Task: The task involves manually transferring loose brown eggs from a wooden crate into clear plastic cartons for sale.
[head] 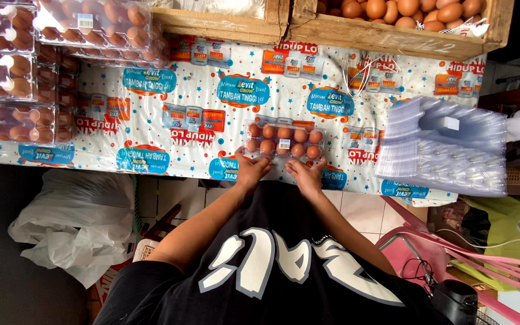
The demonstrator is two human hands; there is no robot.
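At the far left of the table [170,90], well to the left of the egg carton [283,141] that the hands work on, stand stacks of filled egg cartons [13,72], clear plastic with brown eggs showing through, some bearing small white labels. Below those stacks, off the table's near edge and lower left of the carton, a white plastic bag [76,225] lies crumpled on the floor. The table is covered by a printed cloth with stars and coloured patches, and the stretch of it between the stacks and the carton is bare of goods. The left hand [249,170] lies at the carton's near left corner, fingers spread and pressed flat against its edge, gripping nothing else. The carton sits near the table's front edge, roughly mid-table, its long side running left to right; it is a shut clear plastic box with two rows of brown eggs and a small white label on its lid. The right hand [306,173] rests at the carton's near right corner, fingers likewise spread and touching its edge rather than curled round it. Beyond the carton, at the table's far side, a wooden crate [392,36] holds loose brown eggs. Right of the carton, apart from it, lies a stack of empty clear cartons [446,147]. Below that stack, off the table, stands a pink plastic chair [452,253].
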